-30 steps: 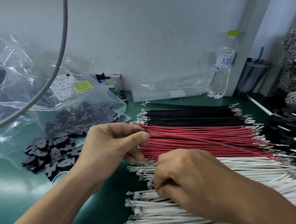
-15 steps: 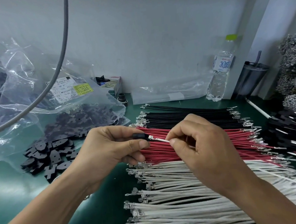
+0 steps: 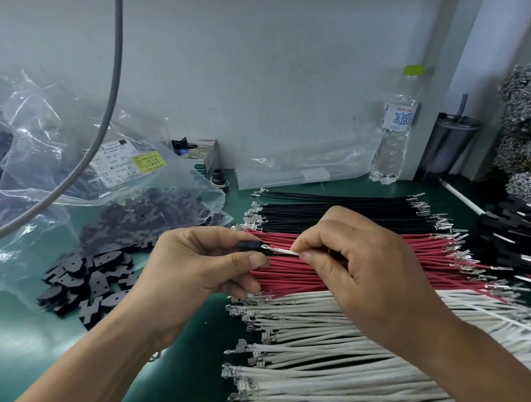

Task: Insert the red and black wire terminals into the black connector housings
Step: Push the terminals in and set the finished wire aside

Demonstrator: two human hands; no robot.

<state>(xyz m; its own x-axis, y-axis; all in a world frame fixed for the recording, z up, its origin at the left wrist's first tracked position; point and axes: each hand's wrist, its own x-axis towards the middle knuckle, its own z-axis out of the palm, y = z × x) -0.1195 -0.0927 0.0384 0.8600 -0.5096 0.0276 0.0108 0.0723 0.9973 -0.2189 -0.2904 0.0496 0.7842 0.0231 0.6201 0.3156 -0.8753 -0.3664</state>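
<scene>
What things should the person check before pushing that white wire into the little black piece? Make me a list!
1. Left hand pinches the black connector housing: ok.
2. Right hand pinches the white wire close to its end: ok.
3. Metal terminal sits at the housing's opening: ok.
4. Terminal turned the right way round: cannot tell.
5. Wire colour fits the task, red or black: not ok, it is white.
6. Terminal fully seated: cannot tell.

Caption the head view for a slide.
Left hand holds a black housing while right hand feeds in a white wire above the wire rows.
</scene>
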